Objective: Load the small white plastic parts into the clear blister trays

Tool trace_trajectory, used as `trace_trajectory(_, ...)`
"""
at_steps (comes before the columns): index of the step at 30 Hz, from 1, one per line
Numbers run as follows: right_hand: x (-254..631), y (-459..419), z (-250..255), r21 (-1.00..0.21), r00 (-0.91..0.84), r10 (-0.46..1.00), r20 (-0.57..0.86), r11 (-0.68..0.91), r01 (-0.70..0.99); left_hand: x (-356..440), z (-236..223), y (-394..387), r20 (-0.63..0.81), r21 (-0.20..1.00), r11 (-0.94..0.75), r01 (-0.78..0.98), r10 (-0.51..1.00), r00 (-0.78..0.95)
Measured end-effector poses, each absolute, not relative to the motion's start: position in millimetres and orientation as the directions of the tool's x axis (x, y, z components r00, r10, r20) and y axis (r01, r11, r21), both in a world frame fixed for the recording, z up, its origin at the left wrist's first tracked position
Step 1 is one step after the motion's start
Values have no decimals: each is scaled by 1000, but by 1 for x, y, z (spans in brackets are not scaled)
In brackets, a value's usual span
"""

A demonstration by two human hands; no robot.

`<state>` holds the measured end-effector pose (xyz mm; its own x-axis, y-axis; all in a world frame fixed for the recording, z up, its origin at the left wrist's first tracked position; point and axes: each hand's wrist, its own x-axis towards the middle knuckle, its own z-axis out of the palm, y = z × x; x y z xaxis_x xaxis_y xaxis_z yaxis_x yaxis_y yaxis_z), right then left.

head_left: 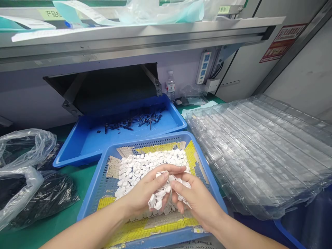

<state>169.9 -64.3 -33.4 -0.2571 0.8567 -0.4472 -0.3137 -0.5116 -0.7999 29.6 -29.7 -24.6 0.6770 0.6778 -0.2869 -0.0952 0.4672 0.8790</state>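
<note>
White pieces [159,195], dozens, fill both hands [199,204] over one blue basket [153,137].

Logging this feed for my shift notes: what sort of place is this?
Probably a factory assembly line: a green workbench, blue plastic trays of small parts, and stacked clear plastic trays.
</note>
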Motion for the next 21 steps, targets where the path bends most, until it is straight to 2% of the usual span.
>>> trace_trajectory(4, 170, -64, -35, -839, -245, 864, -441, -493, -231, 30, -24, -31, -264, 882, 460, -102, 662, 702)
trace_trajectory(8, 172, -65, -35, -839, -229, 868, -441, -490, -237, 30, -24, -29, -277, 888, 454, -75, 658, 701)
trace_trajectory(13, 175, -63, -34, -843, -144, 882, -450, -472, -258, 27, -21, -22, -290, 913, 401, -70, 761, 580)
trace_trajectory(16, 182, -71, -29, -844, -81, 892, -445, -448, -294, 27, -14, -21, -366, 895, 442, -64, 808, 462)
trace_trajectory(19, 201, -87, -15, -874, -81, 929, -361, -368, -317, 24, -15, -25, -510, 858, 504, 95, 819, 264)
trace_trajectory(21, 222, -94, 0, -919, -36, 962, -272, -271, -286, 20, -29, -24, -505, 848, 452, 276, 848, 160)
